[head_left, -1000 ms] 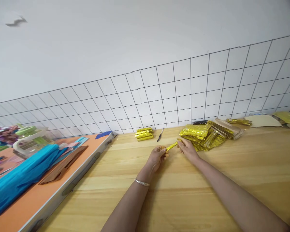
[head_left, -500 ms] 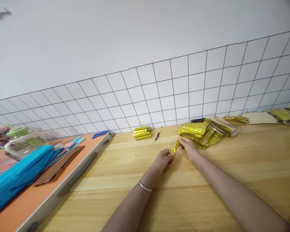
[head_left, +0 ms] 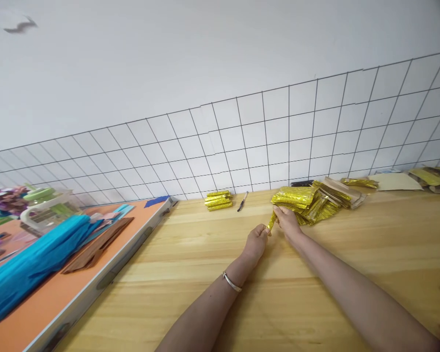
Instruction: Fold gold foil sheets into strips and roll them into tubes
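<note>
Between my two hands is a narrow strip of shiny gold foil (head_left: 271,221), slanting up to the right. My left hand (head_left: 257,239), with a bracelet at the wrist, pinches its lower end. My right hand (head_left: 286,220) grips the upper end with closed fingers. Just behind the right hand lies a fanned pile of gold foil pieces (head_left: 295,197) on the wooden table (head_left: 190,254). Farther left, near the wall, sits a small stack of gold foil rolls or folded strips (head_left: 218,200). A pen (head_left: 242,201) lies between that stack and the pile.
An orange board (head_left: 106,249) with a raised pale edge fills the left side, carrying blue folded material (head_left: 47,259), brown strips (head_left: 99,247) and a clear container with a green lid (head_left: 44,195). A black wire grid (head_left: 264,117) stands against the wall. Brown paper (head_left: 346,191) lies right of the pile.
My left hand has shifted slightly right and up, closer to the right hand. Less of the gold strip shows between them. The camera view has moved a little.
</note>
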`<action>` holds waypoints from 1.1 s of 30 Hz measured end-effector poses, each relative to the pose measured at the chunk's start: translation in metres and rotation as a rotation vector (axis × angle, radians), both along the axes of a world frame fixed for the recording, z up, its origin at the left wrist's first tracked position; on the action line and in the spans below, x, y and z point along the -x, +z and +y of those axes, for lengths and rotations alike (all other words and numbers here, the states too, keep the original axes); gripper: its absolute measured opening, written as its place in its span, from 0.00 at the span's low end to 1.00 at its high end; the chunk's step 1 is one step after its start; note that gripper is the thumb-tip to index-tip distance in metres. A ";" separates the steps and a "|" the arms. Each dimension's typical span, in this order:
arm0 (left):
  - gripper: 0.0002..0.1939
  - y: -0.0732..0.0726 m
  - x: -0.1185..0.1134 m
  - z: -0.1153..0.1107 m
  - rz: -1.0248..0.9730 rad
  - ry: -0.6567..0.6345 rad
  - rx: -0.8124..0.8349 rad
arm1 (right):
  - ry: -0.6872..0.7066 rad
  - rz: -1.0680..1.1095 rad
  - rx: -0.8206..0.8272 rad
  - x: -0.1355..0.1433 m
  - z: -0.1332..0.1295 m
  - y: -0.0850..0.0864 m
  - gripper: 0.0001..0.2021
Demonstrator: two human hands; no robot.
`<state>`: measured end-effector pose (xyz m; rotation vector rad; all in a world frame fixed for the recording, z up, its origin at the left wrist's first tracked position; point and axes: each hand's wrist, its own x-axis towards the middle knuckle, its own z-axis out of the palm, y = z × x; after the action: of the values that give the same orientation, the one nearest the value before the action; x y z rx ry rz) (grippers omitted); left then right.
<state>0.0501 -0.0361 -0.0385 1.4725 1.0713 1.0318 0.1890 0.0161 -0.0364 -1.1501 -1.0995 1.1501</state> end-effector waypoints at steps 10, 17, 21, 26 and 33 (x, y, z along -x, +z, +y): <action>0.13 0.021 0.064 -0.007 0.131 -0.057 -0.110 | 0.146 -0.066 0.062 0.009 -0.012 -0.007 0.15; 0.08 0.010 0.086 -0.012 0.140 -0.060 -0.102 | 0.171 -0.129 -0.058 0.025 -0.031 0.001 0.20; 0.09 0.007 0.089 -0.009 0.097 -0.100 -0.082 | 0.198 -0.179 -0.106 0.029 -0.036 0.007 0.19; 0.17 0.006 0.095 -0.001 0.032 -0.107 -0.014 | 0.202 -0.220 -0.102 0.030 -0.036 0.008 0.19; 0.19 0.015 0.091 -0.007 0.035 -0.171 0.048 | 0.162 -0.244 -0.088 0.046 -0.042 0.011 0.19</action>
<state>-0.0412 -0.0435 -0.0236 1.5197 0.9700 0.8570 0.1433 -0.0259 -0.0253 -1.1705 -1.4389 1.0915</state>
